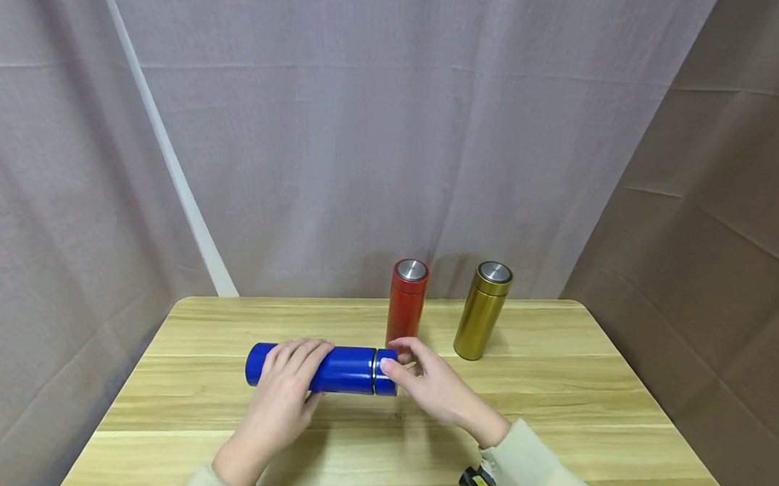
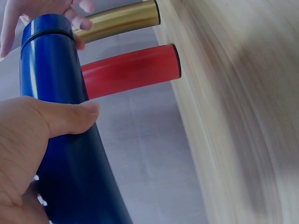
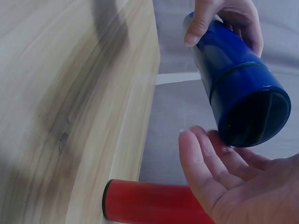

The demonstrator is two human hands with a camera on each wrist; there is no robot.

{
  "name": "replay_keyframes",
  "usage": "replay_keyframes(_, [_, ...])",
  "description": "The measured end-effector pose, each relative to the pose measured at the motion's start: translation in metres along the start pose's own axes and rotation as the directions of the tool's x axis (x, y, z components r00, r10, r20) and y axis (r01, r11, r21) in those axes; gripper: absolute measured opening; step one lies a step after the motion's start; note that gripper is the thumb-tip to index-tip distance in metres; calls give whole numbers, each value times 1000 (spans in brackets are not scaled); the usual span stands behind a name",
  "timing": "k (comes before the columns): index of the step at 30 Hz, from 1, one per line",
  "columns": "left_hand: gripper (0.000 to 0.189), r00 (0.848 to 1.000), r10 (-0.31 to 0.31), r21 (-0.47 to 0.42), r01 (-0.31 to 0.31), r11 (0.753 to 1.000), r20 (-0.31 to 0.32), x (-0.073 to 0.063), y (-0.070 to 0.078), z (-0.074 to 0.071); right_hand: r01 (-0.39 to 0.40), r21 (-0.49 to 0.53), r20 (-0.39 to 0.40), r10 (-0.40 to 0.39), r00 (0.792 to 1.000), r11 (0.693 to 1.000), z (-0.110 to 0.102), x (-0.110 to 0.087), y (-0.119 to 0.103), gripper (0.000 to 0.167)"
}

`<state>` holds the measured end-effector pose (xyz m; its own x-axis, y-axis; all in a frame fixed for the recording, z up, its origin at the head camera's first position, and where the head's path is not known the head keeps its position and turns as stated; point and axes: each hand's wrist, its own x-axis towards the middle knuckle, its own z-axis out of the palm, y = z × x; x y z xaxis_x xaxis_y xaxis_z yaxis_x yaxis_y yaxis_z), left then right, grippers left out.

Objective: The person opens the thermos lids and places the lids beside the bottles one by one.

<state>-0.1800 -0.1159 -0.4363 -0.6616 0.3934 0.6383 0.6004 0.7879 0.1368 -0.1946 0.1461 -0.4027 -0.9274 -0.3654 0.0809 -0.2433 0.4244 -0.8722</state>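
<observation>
A blue thermos bottle (image 1: 348,369) is held level above the table, its lid end to the right. My left hand (image 1: 287,383) grips its body from above, fingers over the far side; in the left wrist view the thumb (image 2: 74,116) lies across it. At the lid (image 1: 386,372) is my right hand (image 1: 438,386), its thumb overlapping the lid in the head view. The right wrist view shows that hand's fingers (image 3: 210,156) loosely extended beside the lid's dark end; whether they touch it I cannot tell.
A red thermos bottle (image 1: 406,309) stands upright behind the lid end, partly covered by my right hand. To its right a gold thermos bottle (image 1: 480,316) is upright too. The wooden table (image 1: 585,396) ends at a grey curtain (image 1: 367,162) at the back.
</observation>
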Motion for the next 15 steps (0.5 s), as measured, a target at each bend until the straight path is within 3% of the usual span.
replay_keyframes(5, [78,1000,16,6,-16,1000,-9,0,0,0,-33,0,32,33,999,999,1,1,2,46])
replay_keyframes(8, [78,1000,14,-4,-14,1000,-7,0,0,0,-16,-29,27,16,1000,999,2,0,4,45])
replay_keyframes(15, [80,999,-24,-24,25,999,30,-2,-1,0,182,-105,21,-181,983,978,3,-1,7,58])
